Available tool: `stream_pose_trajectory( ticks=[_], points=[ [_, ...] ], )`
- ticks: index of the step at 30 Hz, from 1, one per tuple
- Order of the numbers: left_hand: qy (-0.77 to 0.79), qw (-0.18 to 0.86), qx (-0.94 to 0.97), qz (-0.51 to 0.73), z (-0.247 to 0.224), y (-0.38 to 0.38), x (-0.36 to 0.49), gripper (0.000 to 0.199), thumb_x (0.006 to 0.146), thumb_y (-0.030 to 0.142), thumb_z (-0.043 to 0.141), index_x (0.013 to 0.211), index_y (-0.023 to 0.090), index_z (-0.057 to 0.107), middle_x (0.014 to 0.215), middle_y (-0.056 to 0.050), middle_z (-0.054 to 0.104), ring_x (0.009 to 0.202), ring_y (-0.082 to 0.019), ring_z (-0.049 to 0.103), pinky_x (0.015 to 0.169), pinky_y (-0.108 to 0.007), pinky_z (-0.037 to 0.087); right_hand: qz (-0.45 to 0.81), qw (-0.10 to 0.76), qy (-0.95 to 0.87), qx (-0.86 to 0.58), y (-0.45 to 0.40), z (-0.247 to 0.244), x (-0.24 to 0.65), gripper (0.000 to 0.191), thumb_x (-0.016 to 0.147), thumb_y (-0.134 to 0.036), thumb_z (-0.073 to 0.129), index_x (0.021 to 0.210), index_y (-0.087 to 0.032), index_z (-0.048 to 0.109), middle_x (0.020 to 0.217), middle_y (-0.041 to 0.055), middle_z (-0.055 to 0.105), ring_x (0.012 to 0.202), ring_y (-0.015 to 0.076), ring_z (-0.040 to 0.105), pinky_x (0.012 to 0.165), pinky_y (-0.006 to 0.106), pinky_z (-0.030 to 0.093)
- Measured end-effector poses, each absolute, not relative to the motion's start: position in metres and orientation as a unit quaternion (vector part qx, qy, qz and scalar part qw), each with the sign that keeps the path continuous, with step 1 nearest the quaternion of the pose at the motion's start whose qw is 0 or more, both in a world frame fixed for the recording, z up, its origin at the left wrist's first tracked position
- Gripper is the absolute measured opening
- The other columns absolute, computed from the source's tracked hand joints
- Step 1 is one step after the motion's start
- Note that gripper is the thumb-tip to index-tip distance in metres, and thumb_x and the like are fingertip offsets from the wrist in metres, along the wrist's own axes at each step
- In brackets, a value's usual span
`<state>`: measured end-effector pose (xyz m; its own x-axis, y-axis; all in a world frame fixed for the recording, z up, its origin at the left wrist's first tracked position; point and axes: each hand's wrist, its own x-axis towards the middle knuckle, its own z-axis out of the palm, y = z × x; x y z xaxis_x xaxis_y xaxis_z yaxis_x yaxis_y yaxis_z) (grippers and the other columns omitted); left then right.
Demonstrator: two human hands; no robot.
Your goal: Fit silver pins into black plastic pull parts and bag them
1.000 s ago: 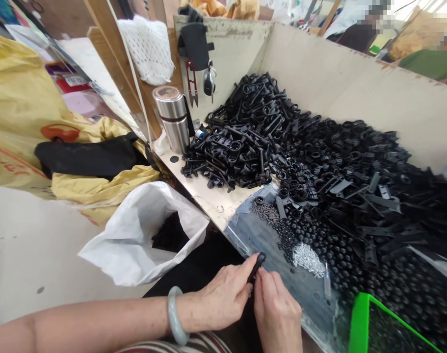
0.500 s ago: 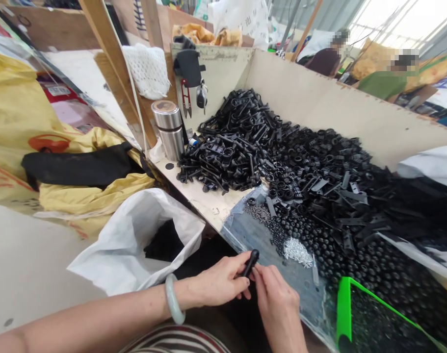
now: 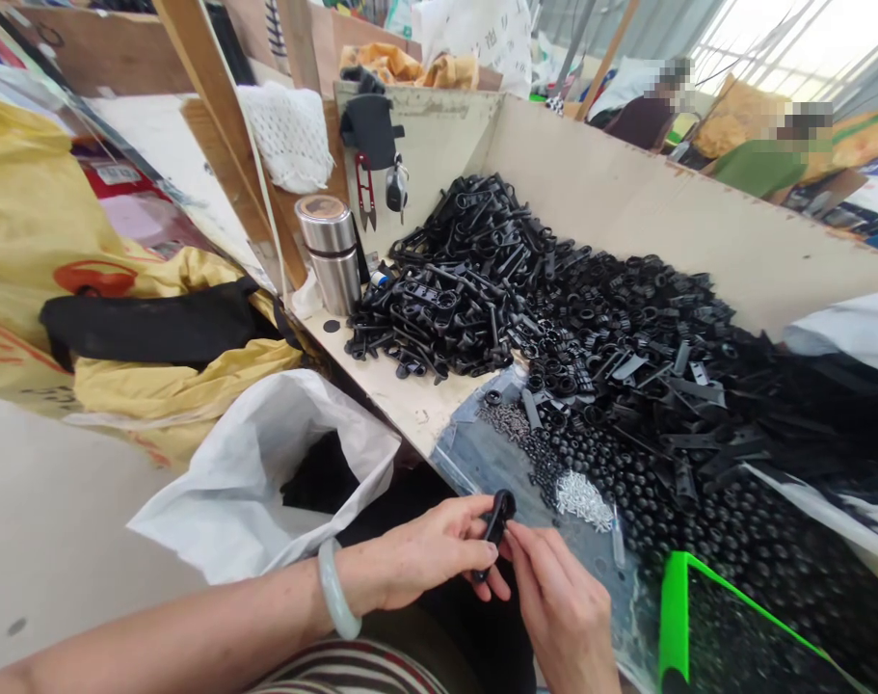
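My left hand [image 3: 435,554] is closed around a black plastic part with a ring-shaped end [image 3: 497,520], held tilted with the ring upward. The thumb and fingers press on its sides. Close against that part, my right hand [image 3: 565,602] has thumb and forefinger pinched together; whatever lies between those fingertips is hidden or too small to name. Both hands are over the front edge of the workbench [image 3: 453,448]. Just beyond them lie a small heap of silvery pins [image 3: 583,499] and a spread of black balls [image 3: 662,511].
Black plastic parts [image 3: 453,308] are heaped at the back. A steel flask [image 3: 332,255] stands at the left corner, near hanging red snips [image 3: 366,193]. An open white sack [image 3: 222,482] is at left; a green-edged tray [image 3: 676,617] at right. Two people [image 3: 760,164] sit beyond.
The black part has turned in my left hand, so its ring opening now shows. My right hand has shifted slightly right and stays pinched.
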<state>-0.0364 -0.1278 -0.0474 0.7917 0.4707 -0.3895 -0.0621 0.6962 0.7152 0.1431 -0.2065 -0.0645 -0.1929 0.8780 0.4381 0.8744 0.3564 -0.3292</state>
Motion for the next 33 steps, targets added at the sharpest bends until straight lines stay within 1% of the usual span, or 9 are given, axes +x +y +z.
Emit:
stream_pose_trajectory(
  ticks=[3,8,11,14,20,25,33],
  points=[
    [0.289,0.873,0.36,0.159,-0.047,-0.129,-0.035,0.037,0.077,0.016,0.064,0.114,0.015,0.064,0.09,-0.004,0.064,0.079,-0.016,0.066,0.07,-0.029,0.048,-0.034,0.259,-0.785,-0.562,-0.208,-0.066,0.142,0.027,0.106,-0.018,0.041,0.113,-0.013,0.066,0.09,0.0061,0.072,0.08,0.0123,0.072,0.076,0.019,0.055],
    [0.299,0.865,0.368,0.164,-0.053,-0.132,-0.033,0.038,0.078,0.016,0.062,0.115,0.014,0.064,0.085,-0.003,0.065,0.077,-0.015,0.064,0.069,-0.028,0.048,-0.061,0.222,-0.791,-0.568,-0.211,-0.072,0.139,0.032,0.107,-0.02,0.035,0.113,-0.012,0.066,0.091,0.0077,0.073,0.08,0.0147,0.072,0.074,0.023,0.056],
    [0.305,0.863,0.368,0.162,-0.057,-0.133,-0.033,0.038,0.078,0.016,0.063,0.115,0.014,0.065,0.078,-0.001,0.063,0.074,-0.015,0.063,0.069,-0.028,0.048,-0.059,0.217,-0.797,-0.561,-0.211,-0.075,0.138,0.031,0.107,-0.022,0.037,0.112,-0.013,0.066,0.092,0.0078,0.074,0.08,0.0154,0.073,0.076,0.025,0.057],
    [0.306,0.864,0.363,0.167,-0.06,-0.133,-0.032,0.036,0.078,0.016,0.063,0.114,0.014,0.065,0.076,0.0,0.063,0.074,-0.015,0.063,0.069,-0.028,0.048,-0.049,0.231,-0.796,-0.557,-0.21,-0.077,0.139,0.028,0.107,-0.023,0.04,0.114,-0.013,0.066,0.095,0.0078,0.074,0.082,0.0151,0.073,0.078,0.024,0.057],
    [0.306,0.87,0.35,0.165,-0.059,-0.134,-0.032,0.036,0.076,0.015,0.065,0.112,0.015,0.065,0.083,-0.002,0.065,0.078,-0.015,0.064,0.071,-0.029,0.048,0.007,0.259,-0.78,-0.569,-0.208,-0.076,0.144,0.024,0.107,-0.023,0.043,0.111,-0.015,0.066,0.086,0.0036,0.07,0.074,0.0109,0.071,0.073,0.02,0.054],
    [0.302,0.873,0.345,0.164,-0.062,-0.133,-0.031,0.032,0.075,0.016,0.064,0.107,0.016,0.063,0.09,-0.003,0.064,0.08,-0.015,0.065,0.073,-0.029,0.049,0.046,0.277,-0.777,-0.563,-0.204,-0.077,0.151,0.021,0.105,-0.02,0.046,0.108,-0.016,0.066,0.087,0.0027,0.071,0.074,0.0094,0.071,0.074,0.017,0.054],
    [0.308,0.862,0.375,0.144,-0.07,-0.13,-0.028,0.029,0.075,0.01,0.057,0.103,0.016,0.055,0.094,-0.005,0.064,0.082,-0.017,0.068,0.074,-0.032,0.052,0.034,0.273,-0.796,-0.54,-0.194,-0.07,0.155,0.026,0.107,-0.021,0.041,0.103,-0.017,0.067,0.08,0.0012,0.07,0.068,0.0088,0.071,0.069,0.015,0.053]
  ],
)
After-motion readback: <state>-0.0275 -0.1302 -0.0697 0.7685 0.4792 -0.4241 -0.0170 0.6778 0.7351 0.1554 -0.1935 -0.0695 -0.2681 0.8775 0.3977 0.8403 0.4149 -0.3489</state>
